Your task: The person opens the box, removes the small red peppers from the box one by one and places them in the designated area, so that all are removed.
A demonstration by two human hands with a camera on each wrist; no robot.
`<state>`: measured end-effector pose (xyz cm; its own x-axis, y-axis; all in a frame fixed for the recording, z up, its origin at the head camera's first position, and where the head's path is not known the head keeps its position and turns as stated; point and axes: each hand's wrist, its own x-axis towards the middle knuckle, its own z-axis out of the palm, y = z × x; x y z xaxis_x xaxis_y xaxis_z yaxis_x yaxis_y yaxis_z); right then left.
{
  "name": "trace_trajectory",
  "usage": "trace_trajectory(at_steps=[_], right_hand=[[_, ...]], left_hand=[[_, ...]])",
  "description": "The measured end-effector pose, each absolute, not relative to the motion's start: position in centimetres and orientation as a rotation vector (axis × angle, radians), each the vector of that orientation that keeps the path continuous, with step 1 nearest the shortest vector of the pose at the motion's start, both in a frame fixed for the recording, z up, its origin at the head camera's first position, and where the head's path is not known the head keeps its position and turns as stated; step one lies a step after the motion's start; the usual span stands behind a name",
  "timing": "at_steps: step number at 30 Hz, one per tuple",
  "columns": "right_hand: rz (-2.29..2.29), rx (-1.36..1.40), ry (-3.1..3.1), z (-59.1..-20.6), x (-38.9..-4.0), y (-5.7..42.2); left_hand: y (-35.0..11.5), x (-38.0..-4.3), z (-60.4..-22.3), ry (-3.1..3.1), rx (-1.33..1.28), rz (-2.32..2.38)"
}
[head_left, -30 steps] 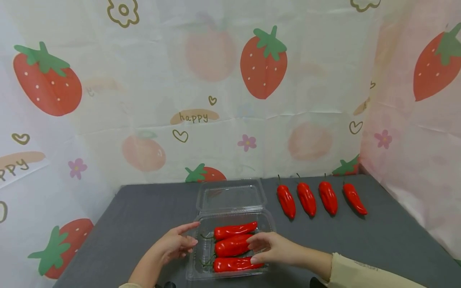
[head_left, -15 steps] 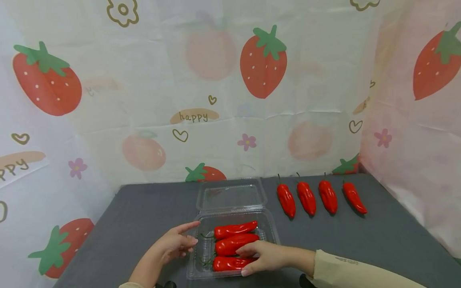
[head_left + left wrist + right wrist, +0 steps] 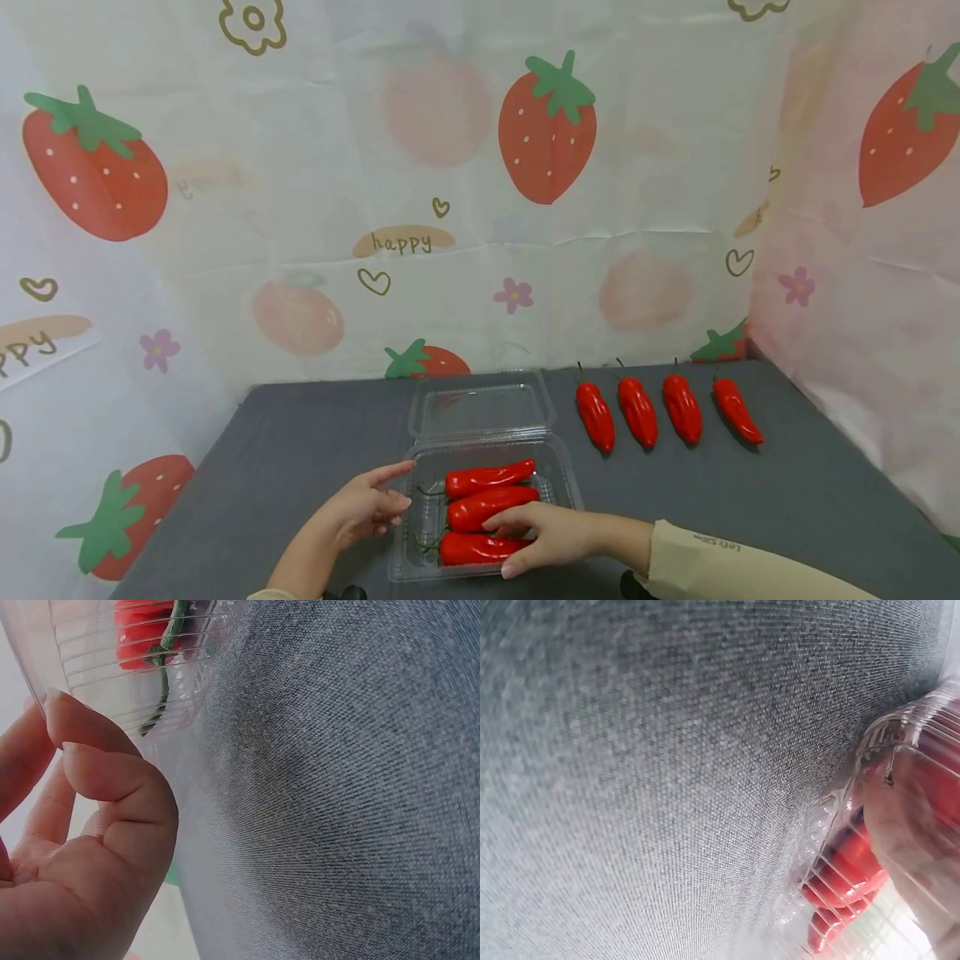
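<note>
Three red chili peppers lie side by side in an open clear plastic clamshell box (image 3: 423, 572): a far pepper (image 3: 487, 479), a middle pepper (image 3: 491, 507) and a near pepper (image 3: 472, 549). My right hand (image 3: 551, 537) reaches over the box's right side and holds the near pepper's tip end between thumb and fingers. The right wrist view shows this hand (image 3: 907, 832) through the ribbed wall. My left hand (image 3: 363, 508) touches the box's left side, its index finger stretched to the rim. In the left wrist view, the left hand's fingertips (image 3: 64, 701) meet the clear wall.
The clear lid (image 3: 480, 408) lies folded back behind the box. Several more red chili peppers (image 3: 637, 412) stand in a row at the table's back right, stems pointing away. A grey cloth (image 3: 315, 425) covers the table. Strawberry-print curtains (image 3: 465, 208) enclose its back and sides.
My right hand has moved left and toward me over the near pepper, which has shifted slightly left. The left hand has stayed at the box's left side.
</note>
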<state>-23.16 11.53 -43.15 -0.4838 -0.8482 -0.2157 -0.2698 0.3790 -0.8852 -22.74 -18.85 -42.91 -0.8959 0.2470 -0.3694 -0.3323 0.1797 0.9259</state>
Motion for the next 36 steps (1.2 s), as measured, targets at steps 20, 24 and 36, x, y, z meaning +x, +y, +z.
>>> trace_trajectory(at_steps=[20,24,36], right_hand=[[-1.273,-0.96,1.917,-43.59,-23.07,11.81],[-1.35,-0.91,1.887,-43.58,-23.0,11.88],[-1.627,-0.773,1.846,-43.13,-23.23,12.38]], left_hand=[[-18.84,-22.7,-42.7,2.006,-0.073,1.77],[-18.76,-22.65,-42.69,2.019,-0.075,1.767],[-18.5,-22.57,-42.75,2.05,-0.097,1.777]])
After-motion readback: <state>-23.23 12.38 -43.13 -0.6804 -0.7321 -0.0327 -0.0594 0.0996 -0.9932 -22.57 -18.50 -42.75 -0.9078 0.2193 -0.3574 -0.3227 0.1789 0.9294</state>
